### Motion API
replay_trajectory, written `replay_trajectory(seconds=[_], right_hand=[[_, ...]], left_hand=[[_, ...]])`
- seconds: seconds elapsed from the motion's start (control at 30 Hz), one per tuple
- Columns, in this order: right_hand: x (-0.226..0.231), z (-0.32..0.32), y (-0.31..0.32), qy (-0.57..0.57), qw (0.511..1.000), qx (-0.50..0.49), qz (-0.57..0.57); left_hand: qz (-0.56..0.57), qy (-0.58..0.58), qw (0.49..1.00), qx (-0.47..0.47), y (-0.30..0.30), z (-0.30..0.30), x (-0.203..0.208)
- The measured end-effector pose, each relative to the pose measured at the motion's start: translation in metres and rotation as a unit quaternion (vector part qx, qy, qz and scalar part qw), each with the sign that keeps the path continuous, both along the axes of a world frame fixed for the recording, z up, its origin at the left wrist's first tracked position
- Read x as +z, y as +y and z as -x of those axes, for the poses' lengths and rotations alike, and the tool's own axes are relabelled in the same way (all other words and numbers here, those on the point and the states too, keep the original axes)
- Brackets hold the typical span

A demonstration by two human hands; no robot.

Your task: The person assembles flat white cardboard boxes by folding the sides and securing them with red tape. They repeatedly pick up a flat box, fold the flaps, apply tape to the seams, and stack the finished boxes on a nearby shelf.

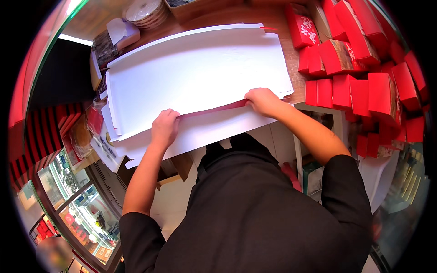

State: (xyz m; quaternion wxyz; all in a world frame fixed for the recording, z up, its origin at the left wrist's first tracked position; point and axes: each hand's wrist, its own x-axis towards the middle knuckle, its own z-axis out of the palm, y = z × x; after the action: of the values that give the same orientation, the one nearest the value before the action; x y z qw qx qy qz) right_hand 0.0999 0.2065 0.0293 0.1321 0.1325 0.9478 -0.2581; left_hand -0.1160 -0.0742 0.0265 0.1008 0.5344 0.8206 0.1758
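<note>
A large flat sheet of white cardboard [195,73], red on its underside, lies across the wooden counter [236,16]. A thin red strip shows along the fold near its front edge. My left hand [165,127] presses on that fold at the left, fingers curled over the card. My right hand [262,101] grips the same fold at the right. A second white flap [205,129] juts out under both hands toward me.
Several folded red boxes [359,86] are stacked along the right of the counter. A stack of round discs [146,11] and a tissue box [122,31] stand at the back left. Flat red card packs [68,116] and wrapped goods lie at the left, above a glass display case [77,214].
</note>
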Motion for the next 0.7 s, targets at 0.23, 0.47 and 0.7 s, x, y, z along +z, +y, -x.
replay_trajectory(seconds=[0.23, 0.47, 0.7], right_hand=[[0.028, -0.002, 0.027, -0.092, 0.991, -0.090, 0.037], [0.035, -0.009, 0.043, -0.150, 0.974, -0.165, 0.039], [0.012, -0.006, 0.033, 0.032, 0.969, -0.121, -0.214]], left_hand=[[0.082, -0.052, 0.995, 0.035, 0.016, 0.001, 0.005], [0.154, -0.064, 0.985, 0.051, 0.030, -0.010, 0.014], [0.092, 0.091, 0.990, 0.057, 0.025, -0.009, -0.003]])
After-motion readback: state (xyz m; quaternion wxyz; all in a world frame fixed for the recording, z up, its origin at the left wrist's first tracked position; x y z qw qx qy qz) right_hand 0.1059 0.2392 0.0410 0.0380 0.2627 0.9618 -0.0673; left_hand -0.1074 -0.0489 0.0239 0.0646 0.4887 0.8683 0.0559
